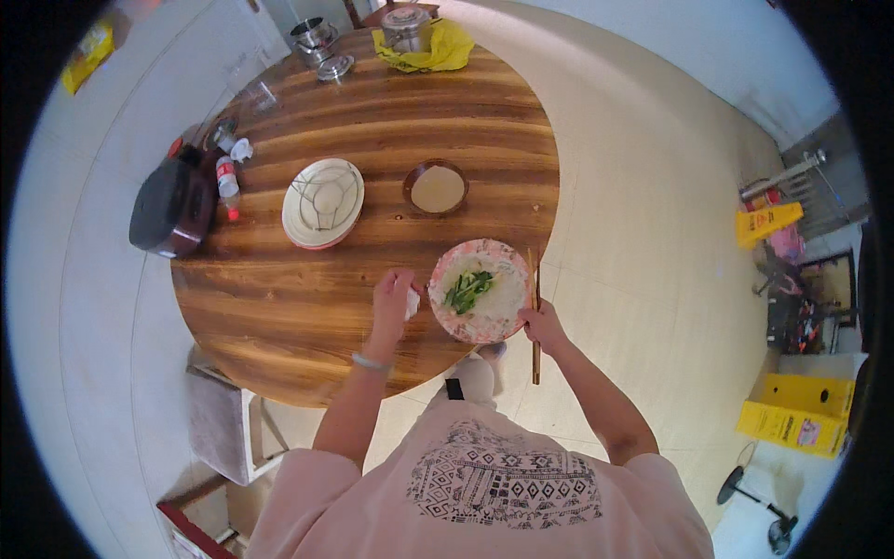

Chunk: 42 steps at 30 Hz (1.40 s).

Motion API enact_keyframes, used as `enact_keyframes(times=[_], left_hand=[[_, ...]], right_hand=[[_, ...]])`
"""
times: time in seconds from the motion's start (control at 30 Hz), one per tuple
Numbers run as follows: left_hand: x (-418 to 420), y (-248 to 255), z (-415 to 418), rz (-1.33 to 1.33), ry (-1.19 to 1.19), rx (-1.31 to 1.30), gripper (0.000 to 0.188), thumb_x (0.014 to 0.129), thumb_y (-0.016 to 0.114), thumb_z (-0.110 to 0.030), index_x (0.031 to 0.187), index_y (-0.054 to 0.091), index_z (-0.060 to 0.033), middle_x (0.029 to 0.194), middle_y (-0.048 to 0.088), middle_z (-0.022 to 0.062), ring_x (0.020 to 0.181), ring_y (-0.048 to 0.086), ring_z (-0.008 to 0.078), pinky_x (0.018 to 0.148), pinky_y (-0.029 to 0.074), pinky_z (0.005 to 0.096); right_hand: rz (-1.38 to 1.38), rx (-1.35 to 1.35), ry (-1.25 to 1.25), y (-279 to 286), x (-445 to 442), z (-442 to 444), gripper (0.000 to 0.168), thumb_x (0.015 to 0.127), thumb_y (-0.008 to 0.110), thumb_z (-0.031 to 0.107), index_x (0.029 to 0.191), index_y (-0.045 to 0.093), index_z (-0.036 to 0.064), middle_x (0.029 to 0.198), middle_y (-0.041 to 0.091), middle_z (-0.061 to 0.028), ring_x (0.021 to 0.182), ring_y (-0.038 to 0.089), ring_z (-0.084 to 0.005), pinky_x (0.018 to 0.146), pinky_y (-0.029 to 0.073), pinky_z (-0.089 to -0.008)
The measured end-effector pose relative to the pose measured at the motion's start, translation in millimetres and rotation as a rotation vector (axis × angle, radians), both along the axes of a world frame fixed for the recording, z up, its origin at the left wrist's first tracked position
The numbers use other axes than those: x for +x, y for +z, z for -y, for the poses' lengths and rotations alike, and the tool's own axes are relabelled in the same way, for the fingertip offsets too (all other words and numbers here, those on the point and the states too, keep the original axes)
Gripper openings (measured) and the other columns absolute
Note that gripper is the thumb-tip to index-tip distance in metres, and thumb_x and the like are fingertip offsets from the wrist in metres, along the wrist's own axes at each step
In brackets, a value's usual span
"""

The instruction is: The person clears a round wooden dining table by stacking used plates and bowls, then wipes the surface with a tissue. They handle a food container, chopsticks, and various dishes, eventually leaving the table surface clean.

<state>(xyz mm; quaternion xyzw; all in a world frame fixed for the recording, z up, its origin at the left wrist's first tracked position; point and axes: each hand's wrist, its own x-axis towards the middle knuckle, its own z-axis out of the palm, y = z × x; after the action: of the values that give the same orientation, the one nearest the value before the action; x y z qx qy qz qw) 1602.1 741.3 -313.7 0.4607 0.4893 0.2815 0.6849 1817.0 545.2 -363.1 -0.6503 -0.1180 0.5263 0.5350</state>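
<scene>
Before me at the front right of the table is a pink patterned bowl (517, 269) with white food (499, 302) and chopped green vegetables (469, 291) in it. My right hand (546, 327) grips its right rim together with a pair of wooden chopsticks (536, 367), which point away from me past the table edge. To the left of the bowl, my left hand (393, 297) is closed around a crumpled white tissue (412, 305), just apart from the rim. What its fingertips do is partly hidden.
On the round wooden table (279, 300) are a white dish with a wire rack (325, 199), a brown bowl of pale contents (438, 189), a plastic bottle (227, 180) and a dark appliance (172, 206). Metal pots (314, 38) and a yellow bag (450, 49) stand far back. A chair (218, 423) is at lower left.
</scene>
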Motion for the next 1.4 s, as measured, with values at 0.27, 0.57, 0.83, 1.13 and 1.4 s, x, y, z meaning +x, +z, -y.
enact_keyframes(times=[0.27,0.57,0.83,1.13,1.4], left_hand=[[105.8,-42.9,-99.8,-0.084,0.094,-0.230,0.044,0.084,0.063,-0.032,0.111,0.048,0.0003,0.085,0.061,0.0111,0.058,0.058,0.0180,0.044,0.045,0.0306],[116.4,-63.8,-104.3,-0.050,0.321,-0.251,0.025,0.080,0.061,-0.016,0.097,0.056,0.0009,0.079,0.060,0.0077,0.059,0.057,0.0182,0.050,0.046,0.0311],[138.2,-30.3,-29.1,0.015,0.211,-0.134,0.039,0.082,0.056,-0.013,0.116,0.052,0.0051,0.099,0.062,0.0079,0.085,0.058,0.0167,0.072,0.048,0.0313],[186.4,-80.6,21.5,-0.409,0.182,-0.047,0.049,0.080,0.053,-0.023,0.114,0.048,0.0116,0.093,0.060,0.0317,0.091,0.059,0.0442,0.078,0.048,0.0466],[182.3,-39.0,17.8,-0.524,0.159,-0.034,0.057,0.086,0.056,-0.036,0.125,0.041,0.0033,0.094,0.061,0.0265,0.089,0.061,0.0382,0.076,0.048,0.0429]], right_hand=[[0.057,-0.087,0.043,-10.5,77.9,-43.9,0.009,0.080,0.058,0.008,0.080,0.049,0.006,0.056,0.045,0.0003,0.038,0.039,-0.0083,0.033,0.028,-0.0240],[-0.007,-0.122,0.229,-24.4,158.0,-97.9,0.011,0.082,0.058,0.010,0.078,0.048,0.006,0.054,0.044,0.0002,0.037,0.038,-0.0082,0.032,0.028,-0.0239],[0.005,-0.234,0.366,-30.0,173.5,-145.8,0.010,0.080,0.059,0.013,0.077,0.053,0.006,0.052,0.048,-0.0023,0.037,0.042,-0.0113,0.034,0.030,-0.0259],[0.052,-0.177,0.656,-29.8,195.0,-174.5,0.014,0.089,0.050,0.015,0.091,0.058,0.003,0.065,0.053,-0.0051,0.045,0.048,-0.0131,0.039,0.035,-0.0273],[0.777,0.190,0.763,18.1,213.6,-221.4,0.029,0.085,0.055,0.020,0.101,0.056,-0.004,0.080,0.061,-0.0118,0.069,0.058,-0.0233,0.063,0.046,-0.0380]])
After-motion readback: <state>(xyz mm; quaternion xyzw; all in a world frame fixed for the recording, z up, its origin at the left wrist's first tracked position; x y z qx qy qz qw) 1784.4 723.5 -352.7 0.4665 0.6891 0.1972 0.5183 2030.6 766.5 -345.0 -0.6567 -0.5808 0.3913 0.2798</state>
